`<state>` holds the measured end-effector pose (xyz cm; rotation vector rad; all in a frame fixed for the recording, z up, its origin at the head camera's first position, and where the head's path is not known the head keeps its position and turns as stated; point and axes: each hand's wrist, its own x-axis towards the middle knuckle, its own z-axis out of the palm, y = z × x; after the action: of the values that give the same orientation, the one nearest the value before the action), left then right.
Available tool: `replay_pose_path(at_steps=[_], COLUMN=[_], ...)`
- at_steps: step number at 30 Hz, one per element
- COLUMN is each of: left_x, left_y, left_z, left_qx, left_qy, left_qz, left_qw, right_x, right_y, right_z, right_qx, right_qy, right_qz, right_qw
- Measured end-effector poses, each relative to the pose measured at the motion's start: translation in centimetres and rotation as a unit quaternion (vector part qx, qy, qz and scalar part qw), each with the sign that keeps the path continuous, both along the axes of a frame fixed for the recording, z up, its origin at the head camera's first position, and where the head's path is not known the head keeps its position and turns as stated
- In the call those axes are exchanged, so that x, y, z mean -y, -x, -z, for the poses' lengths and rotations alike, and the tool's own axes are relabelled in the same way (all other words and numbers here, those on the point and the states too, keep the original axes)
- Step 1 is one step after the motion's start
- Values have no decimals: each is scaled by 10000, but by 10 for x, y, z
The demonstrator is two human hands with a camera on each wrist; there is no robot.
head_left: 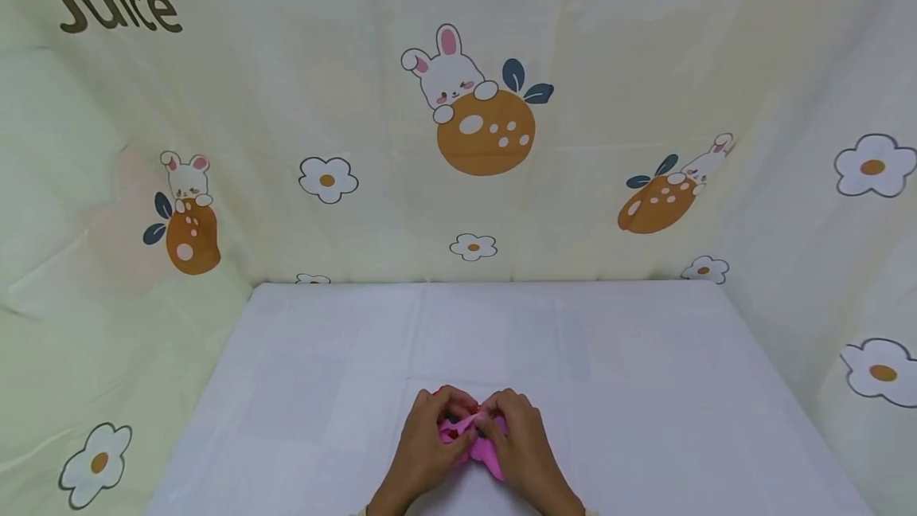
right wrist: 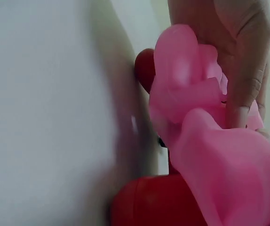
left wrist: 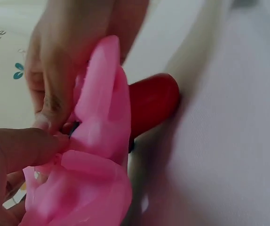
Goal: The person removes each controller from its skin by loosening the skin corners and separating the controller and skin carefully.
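Both hands are together low in the middle of the head view, over a soft, glossy pink piece [head_left: 487,456] with folds and rounded lobes. My left hand [head_left: 427,443] pinches its near left part between thumb and fingers. From the other side, my right hand [head_left: 526,438] pinches it close by, the thumbs almost meeting. Under the pink piece [left wrist: 99,122], a smooth red rounded part [left wrist: 154,101] sticks out toward the table in the left wrist view. A larger red part [right wrist: 156,202] shows in the right wrist view. Small dark bits peek out between; fingers hide the rest.
A white cloth covers the table [head_left: 322,373]. Cream curtains [head_left: 358,86] printed with rabbits, oranges and flowers stand behind it and at both sides.
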<state>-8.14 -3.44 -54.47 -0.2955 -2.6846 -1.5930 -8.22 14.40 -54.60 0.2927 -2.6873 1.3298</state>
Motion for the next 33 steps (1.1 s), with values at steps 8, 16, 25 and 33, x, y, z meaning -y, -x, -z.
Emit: replay_pose_path(at_steps=[8,16,25,33], left_x=[-3,-3,-2,1], left_y=[0,-2,-6,-21], left_z=[-3,-3,-1,3], left_qx=[384,490,523,407], left_qy=[-750,-779,-666,-566], left_qz=[122,339,419,246], left_qw=[9964,9952,9955,9973], right_x=[-3,-13,-27,-28], right_y=[-6,-9,-14,-24], right_z=[2,1,1,-1], right_qx=[218,624,725,297], right_qy=[581,855,1061,423], right_qz=[20,-174,-733,-379], right_qw=[9981,9942,9890,9979])
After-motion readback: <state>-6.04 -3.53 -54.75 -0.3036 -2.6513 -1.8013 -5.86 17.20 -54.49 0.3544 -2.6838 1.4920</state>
